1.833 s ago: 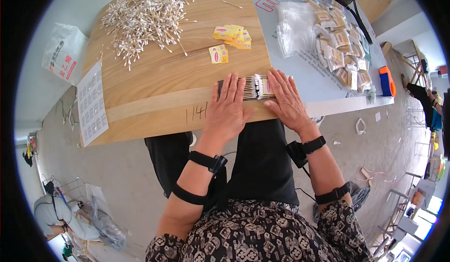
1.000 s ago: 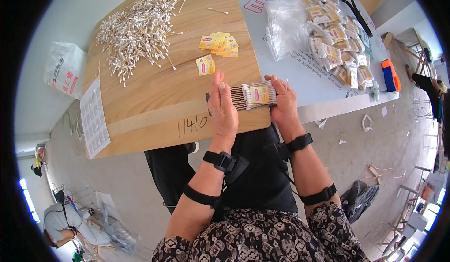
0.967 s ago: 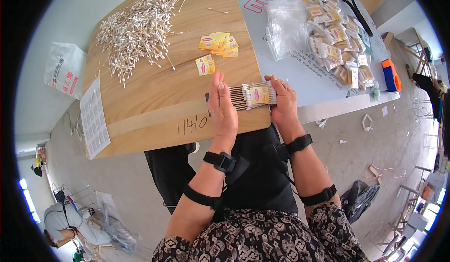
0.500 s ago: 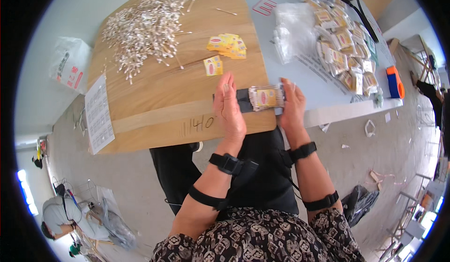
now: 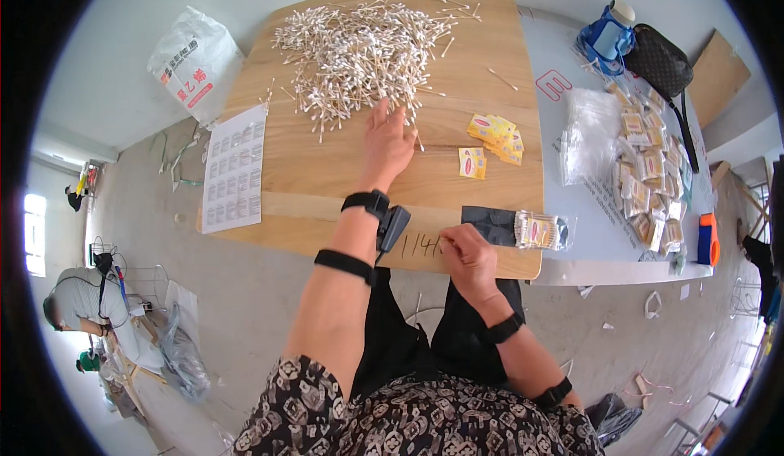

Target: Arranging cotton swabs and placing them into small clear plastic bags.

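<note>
A heap of cotton swabs (image 5: 359, 56) lies on the far part of the wooden table. My left hand (image 5: 387, 144) reaches to its near edge, fingers stretched out at the swabs. Close to the table's front edge, my right hand (image 5: 470, 262) is closed, fingers curled and pressed together; whatever they may hold is hidden. Just right of it, a clear packet of cotton swabs (image 5: 539, 231) with a yellow card inside lies beside a dark flat strip (image 5: 487, 224). Several yellow cards (image 5: 500, 136) are stacked beyond, and a separate pair of cards (image 5: 472, 163) lies nearer.
On the grey surface to the right are clear plastic bags (image 5: 590, 133), a pile of filled swab packets (image 5: 651, 166), an orange and blue tape dispenser (image 5: 707, 239) and a dark bag (image 5: 658, 57). A printed sheet (image 5: 234, 169) hangs over the table's left edge.
Both hands have left the swab packet, which now lies at the table's right edge. My left hand has gone to the swab heap; my right has moved left and closed. The view has shifted.
</note>
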`<move>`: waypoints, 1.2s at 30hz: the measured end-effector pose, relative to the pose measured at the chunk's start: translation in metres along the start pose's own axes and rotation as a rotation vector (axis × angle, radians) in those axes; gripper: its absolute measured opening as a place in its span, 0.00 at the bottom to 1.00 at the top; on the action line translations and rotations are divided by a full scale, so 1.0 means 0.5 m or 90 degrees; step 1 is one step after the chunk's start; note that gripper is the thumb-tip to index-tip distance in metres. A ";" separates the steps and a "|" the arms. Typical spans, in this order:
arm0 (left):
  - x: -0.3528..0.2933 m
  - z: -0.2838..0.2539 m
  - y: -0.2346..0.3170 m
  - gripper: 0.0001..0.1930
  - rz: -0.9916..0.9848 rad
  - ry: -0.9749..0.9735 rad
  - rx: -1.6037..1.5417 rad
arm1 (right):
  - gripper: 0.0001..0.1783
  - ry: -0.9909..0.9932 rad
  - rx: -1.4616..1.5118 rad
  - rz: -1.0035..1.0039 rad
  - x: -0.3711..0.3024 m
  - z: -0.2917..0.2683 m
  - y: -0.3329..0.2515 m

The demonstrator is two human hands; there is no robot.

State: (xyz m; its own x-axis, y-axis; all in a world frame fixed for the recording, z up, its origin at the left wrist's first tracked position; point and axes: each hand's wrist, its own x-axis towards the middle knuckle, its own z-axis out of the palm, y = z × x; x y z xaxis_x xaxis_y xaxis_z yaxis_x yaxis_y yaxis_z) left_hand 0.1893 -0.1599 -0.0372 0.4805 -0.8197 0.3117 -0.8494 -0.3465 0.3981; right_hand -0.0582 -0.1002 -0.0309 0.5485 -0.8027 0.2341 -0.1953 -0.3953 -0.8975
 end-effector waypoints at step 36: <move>-0.141 -0.067 -0.074 0.38 -0.086 0.012 -0.029 | 0.05 -0.069 -0.149 -0.119 0.180 0.066 0.056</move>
State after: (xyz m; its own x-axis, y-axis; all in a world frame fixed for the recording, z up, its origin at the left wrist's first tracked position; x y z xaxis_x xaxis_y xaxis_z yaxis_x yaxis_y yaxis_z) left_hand 0.1941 -0.0738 -0.0449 0.5942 -0.7581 0.2687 -0.7661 -0.4319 0.4759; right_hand 0.0126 -0.1688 -0.0475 0.6736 -0.6589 0.3348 -0.2579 -0.6341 -0.7290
